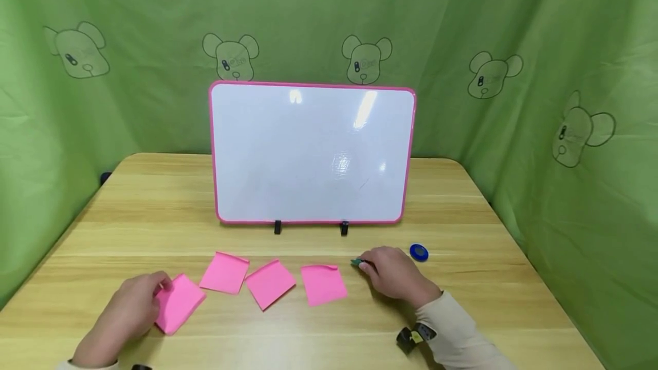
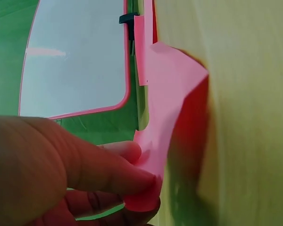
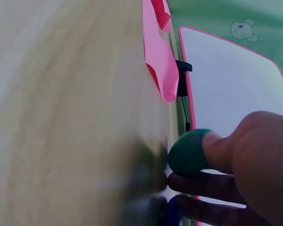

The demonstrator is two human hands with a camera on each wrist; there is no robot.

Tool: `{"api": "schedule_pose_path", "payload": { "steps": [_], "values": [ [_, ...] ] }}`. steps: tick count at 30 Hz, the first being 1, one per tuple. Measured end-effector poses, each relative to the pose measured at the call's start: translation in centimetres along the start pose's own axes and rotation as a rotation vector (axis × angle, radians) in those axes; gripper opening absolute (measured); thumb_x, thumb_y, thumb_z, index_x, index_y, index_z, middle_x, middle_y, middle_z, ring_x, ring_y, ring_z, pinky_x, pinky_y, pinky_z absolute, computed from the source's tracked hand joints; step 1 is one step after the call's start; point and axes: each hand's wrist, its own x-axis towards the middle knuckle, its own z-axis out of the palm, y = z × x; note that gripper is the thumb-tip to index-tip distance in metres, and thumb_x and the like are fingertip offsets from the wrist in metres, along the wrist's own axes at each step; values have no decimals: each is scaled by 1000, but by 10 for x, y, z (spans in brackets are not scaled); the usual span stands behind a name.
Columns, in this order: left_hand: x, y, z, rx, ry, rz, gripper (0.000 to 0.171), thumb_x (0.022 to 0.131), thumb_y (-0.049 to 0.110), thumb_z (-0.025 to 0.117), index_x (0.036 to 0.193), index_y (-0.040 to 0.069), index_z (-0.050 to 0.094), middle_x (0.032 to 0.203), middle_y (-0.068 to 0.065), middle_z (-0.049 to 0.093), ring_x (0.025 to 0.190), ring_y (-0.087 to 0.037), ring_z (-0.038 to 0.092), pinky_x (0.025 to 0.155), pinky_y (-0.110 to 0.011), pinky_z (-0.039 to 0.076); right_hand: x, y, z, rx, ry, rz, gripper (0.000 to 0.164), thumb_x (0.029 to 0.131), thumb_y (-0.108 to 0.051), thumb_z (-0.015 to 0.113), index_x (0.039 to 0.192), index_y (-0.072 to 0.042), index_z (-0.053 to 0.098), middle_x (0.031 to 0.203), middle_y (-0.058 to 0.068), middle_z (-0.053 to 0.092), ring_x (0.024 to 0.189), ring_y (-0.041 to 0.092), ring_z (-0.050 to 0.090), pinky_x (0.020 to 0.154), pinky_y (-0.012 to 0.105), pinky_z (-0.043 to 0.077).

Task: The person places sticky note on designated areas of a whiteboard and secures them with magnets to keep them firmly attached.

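My left hand (image 1: 131,307) pinches a pink sticky note (image 1: 180,304) at the left end of a row of notes. In the left wrist view the thumb presses on the near edge of that note (image 2: 172,89), which bends upward off the tabletop. To the right, my right hand (image 1: 393,274) holds a green round magnet (image 3: 185,153) between thumb and fingers, low over the table. A blue round magnet (image 1: 418,252) lies just beyond that hand. Three more pink notes, a left one (image 1: 224,274), a middle one (image 1: 271,284) and a right one (image 1: 325,285), lie between my hands with curled top edges.
A whiteboard (image 1: 308,159) with a pink frame stands upright at the back of the wooden table (image 1: 247,338), on two black feet (image 1: 277,227). Green curtains (image 1: 308,10) printed with bear heads hang around the table. A black strap device (image 1: 408,338) is at my right wrist.
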Motion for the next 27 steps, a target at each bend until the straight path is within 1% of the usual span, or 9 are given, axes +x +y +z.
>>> {"api": "schedule_pose_path", "payload": {
  "steps": [3, 6, 9, 12, 16, 19, 23, 27],
  "values": [
    [-1, -1, -2, -6, 11, -7, 34, 69, -14, 59, 100, -1, 65, 87, -12, 63, 76, -25, 58, 63, -42, 51, 2, -1, 1, 9, 12, 21, 10, 93, -12, 61, 92, -8, 71, 82, -1, 67, 77, 18, 65, 71, 39, 54],
    [-1, -1, -4, -6, 33, -3, 32, 71, -13, 59, 101, -3, 64, 91, -15, 63, 76, -25, 58, 63, -42, 51, 3, 0, 3, 24, 19, 41, 11, 94, -10, 59, 87, -9, 67, 76, -4, 62, 69, 12, 60, 67, 36, 53],
    [0, -1, -6, -2, 60, 19, 31, 71, -13, 59, 101, -3, 64, 90, -14, 62, 77, -26, 57, 64, -43, 52, 4, 3, 4, 45, 37, 41, 13, 94, -9, 57, 82, -12, 63, 72, -7, 57, 63, 8, 52, 61, 33, 50],
    [1, -1, -6, 3, 91, 58, 30, 71, -11, 61, 99, -2, 64, 87, -11, 61, 77, -24, 56, 65, -44, 51, 5, 5, 5, 78, 55, 42, 14, 94, -9, 56, 81, -12, 62, 70, -8, 55, 60, 7, 48, 58, 29, 48],
    [4, -1, -6, 4, 147, 137, 28, 72, -8, 64, 98, 0, 64, 87, -7, 60, 76, -21, 55, 66, -42, 50, 8, 8, 6, 140, 69, 65, 14, 95, -9, 55, 84, -11, 63, 71, -8, 55, 60, 6, 47, 57, 26, 46],
    [7, 0, -7, 0, 188, 181, 24, 74, -6, 66, 96, 2, 65, 87, -6, 61, 74, -19, 54, 64, -40, 49, 11, 12, 6, 173, 83, 67, 13, 95, -9, 55, 88, -8, 65, 74, -5, 57, 61, 6, 49, 57, 25, 47],
    [10, 2, -7, -15, 227, 210, 16, 78, -3, 69, 89, 8, 64, 85, -4, 63, 73, -19, 57, 64, -41, 50, 12, 16, 6, 195, 88, 45, 13, 96, -8, 54, 94, -5, 66, 80, -2, 61, 66, 7, 51, 60, 26, 49],
    [12, 6, -7, -32, 260, 230, 17, 79, -3, 70, 82, 12, 62, 84, -5, 65, 75, -22, 60, 66, -42, 53, 14, 19, 6, 204, 86, 36, 13, 96, -8, 54, 98, -4, 66, 83, -2, 63, 70, 7, 54, 64, 28, 50]
  ]
}}
